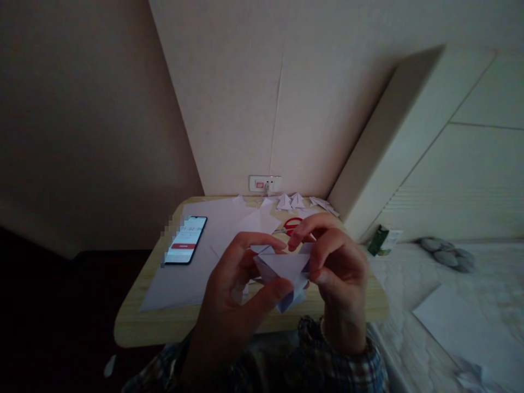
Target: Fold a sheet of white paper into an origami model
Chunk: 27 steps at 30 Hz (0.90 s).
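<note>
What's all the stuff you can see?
folded paper: 1, white, front centre
table: 1, light wood, centre
phone: 1, dark-edged, table's left
paper sheets: several, white, on table
scissors: 1, red-handled, on table
small folded papers: several, white, table's back
socket: 1, white, behind table
plug: 1, white, in socket
headboard: 1, pale, right
mattress: 1, whitish, right
box: 1, green-white, on mattress
lumpy thing: apparently 1, grey, on mattress
loose paper: some, white, on mattress
left hand: 1, bare, gripping folded paper
right hand: 1, bare, gripping folded paper
sleeves: 2, checked dark blue, bottom

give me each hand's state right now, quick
Left hand: holding the folded white paper piece, thumb on its near face.
Right hand: holding the same piece at its right side.
</note>
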### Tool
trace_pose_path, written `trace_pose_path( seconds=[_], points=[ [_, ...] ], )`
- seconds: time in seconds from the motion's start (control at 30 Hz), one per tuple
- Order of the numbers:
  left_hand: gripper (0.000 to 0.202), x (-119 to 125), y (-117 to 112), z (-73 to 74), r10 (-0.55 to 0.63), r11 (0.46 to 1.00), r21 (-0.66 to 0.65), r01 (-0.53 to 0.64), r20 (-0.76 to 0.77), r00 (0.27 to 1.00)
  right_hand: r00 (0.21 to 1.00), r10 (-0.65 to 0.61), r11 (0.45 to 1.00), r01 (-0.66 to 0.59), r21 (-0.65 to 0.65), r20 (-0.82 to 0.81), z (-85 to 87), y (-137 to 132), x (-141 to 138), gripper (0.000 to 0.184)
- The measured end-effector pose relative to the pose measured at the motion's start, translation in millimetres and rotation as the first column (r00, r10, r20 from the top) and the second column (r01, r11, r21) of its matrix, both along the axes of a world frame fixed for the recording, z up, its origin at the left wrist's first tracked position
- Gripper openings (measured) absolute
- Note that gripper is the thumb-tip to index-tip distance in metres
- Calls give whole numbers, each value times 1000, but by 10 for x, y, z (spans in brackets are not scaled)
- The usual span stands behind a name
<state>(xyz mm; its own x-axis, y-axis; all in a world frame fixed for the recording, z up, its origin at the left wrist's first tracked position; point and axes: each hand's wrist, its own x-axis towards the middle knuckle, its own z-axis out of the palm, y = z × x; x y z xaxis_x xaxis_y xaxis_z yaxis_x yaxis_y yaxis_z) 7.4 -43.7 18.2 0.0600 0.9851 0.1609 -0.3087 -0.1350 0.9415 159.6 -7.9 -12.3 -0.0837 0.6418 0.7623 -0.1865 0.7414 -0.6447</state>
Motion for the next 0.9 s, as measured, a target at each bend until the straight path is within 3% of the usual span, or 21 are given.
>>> trace_pose_path(
  seconds=[0.17,0.6,0.73,0.9],
  points=[
    [21,26,4,-32,70,996,55,-68,-30,997,984,-150,989,150,1,97,60,-94,23,10],
    [20,14,25,-51,47,997,72,-42,-64,997,933,-283,959,283,35,223,129,-191,42,7],
    [19,8,29,-50,50,997,60,-48,-35,998,945,-283,959,282,27,166,99,-166,-20,6],
    [21,-9,47,-52,32,999,23,-32,-2,999,983,-171,985,171,5,73,59,-84,-62,17]
  ],
)
